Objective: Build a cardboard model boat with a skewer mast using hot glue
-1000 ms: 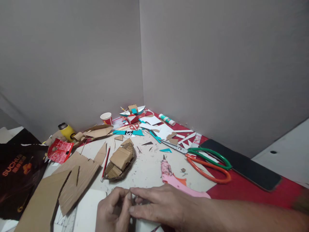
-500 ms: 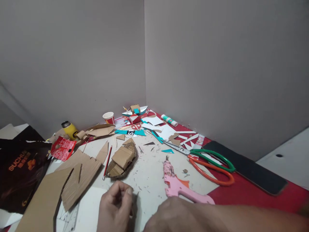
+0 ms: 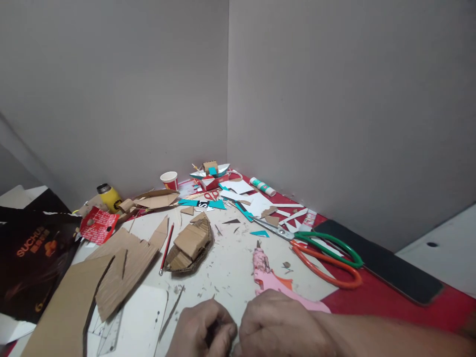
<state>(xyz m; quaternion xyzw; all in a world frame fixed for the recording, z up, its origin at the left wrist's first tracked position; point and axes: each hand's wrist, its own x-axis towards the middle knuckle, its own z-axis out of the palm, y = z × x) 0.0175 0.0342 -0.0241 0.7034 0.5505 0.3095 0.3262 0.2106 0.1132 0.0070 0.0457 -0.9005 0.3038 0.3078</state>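
My left hand (image 3: 203, 329) is at the bottom middle with its fingers curled in. What it holds, if anything, is hidden. Close beside it is my right hand (image 3: 278, 325), knuckles up and fingers bent under; its fingertips and anything between them are out of sight. Just beyond the right hand a pink glue gun (image 3: 265, 275) lies on its side, its handle partly covered. A small cardboard boat (image 3: 191, 240) sits ahead of the left hand, with a red pencil (image 3: 166, 250) along its left side. A thin dark strip (image 3: 173, 311) lies left of my left hand.
Large scissors (image 3: 323, 253) with green and orange handles lie on the right, near a black board (image 3: 386, 263). Cut cardboard (image 3: 67, 307) and a dark bag (image 3: 33, 267) fill the left. A paper cup (image 3: 169, 180), a yellow bottle (image 3: 109, 198) and a glue stick (image 3: 263, 186) stand or lie farther back.
My left hand has moved right and down, up against the right hand, uncovering the thin dark strip and a white card. The right hand has shifted slightly.
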